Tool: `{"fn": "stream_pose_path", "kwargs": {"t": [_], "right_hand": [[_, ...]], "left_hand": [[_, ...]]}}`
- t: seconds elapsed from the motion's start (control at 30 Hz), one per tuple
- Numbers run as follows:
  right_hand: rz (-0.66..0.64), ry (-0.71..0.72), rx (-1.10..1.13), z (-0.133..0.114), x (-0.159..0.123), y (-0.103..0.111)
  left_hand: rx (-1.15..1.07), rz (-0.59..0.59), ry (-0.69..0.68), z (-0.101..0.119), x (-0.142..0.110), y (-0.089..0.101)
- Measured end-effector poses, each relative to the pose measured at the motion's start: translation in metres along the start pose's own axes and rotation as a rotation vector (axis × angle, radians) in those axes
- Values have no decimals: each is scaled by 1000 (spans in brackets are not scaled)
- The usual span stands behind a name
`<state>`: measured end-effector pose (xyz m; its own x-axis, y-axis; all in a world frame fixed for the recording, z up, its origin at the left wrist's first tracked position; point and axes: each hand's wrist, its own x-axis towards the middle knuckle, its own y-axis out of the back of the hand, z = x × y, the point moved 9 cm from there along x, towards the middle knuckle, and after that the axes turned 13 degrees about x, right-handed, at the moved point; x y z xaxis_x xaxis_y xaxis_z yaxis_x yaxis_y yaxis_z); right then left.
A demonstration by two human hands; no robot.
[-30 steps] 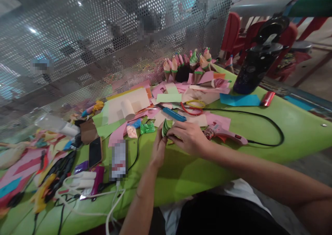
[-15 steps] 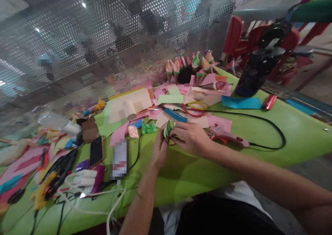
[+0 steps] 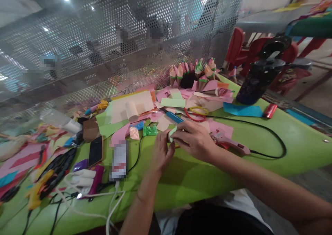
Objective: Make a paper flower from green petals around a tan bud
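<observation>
Between my two hands is a small pale-green paper swirl point(image 3: 172, 134), partly covered by fingers. My left hand point(image 3: 163, 151) is closed around its left side, thumb below. From the right, the bent fingers of my right hand point(image 3: 196, 139) pinch the swirl's other edge. Just behind my right hand lies a blue cutter knife point(image 3: 174, 117), near red and yellow scissor-like handles point(image 3: 194, 114). A pink glue gun point(image 3: 234, 143) rests to the right of that hand, its nozzle end partly hidden.
Paper ice-cream cones point(image 3: 201, 71) stand at the back beside a perforated metal screen point(image 3: 109, 48). Coloured paper sheets point(image 3: 172, 102) cover the middle. A dark tumbler point(image 3: 256, 79) stands right. Phones, a yellow glue gun point(image 3: 41, 188) and white cables point(image 3: 85, 214) crowd the left.
The swirl has turned in my fingers: its green and white stripes showed before, now a plainer pale side shows. The view has tilted slightly, so the scene sits lower.
</observation>
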<state>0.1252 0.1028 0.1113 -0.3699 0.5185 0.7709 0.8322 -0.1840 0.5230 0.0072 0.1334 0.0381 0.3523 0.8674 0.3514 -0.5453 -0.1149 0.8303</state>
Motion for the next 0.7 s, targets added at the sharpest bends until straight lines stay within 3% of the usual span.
{"fn": "stream_pose_path", "kwargs": {"t": [0.23, 0.4, 0.53, 0.7], "right_hand": [[18, -5, -9, 1, 0, 1], [42, -24, 92, 2, 1, 6], [72, -84, 201, 7, 3, 12], [104, -182, 345, 22, 1, 13]], "left_hand": [[-16, 13, -48, 7, 0, 0], [-143, 21, -26, 3, 0, -3], [-392, 24, 97, -8, 1, -5], [-681, 45, 368, -34, -3, -16]]}}
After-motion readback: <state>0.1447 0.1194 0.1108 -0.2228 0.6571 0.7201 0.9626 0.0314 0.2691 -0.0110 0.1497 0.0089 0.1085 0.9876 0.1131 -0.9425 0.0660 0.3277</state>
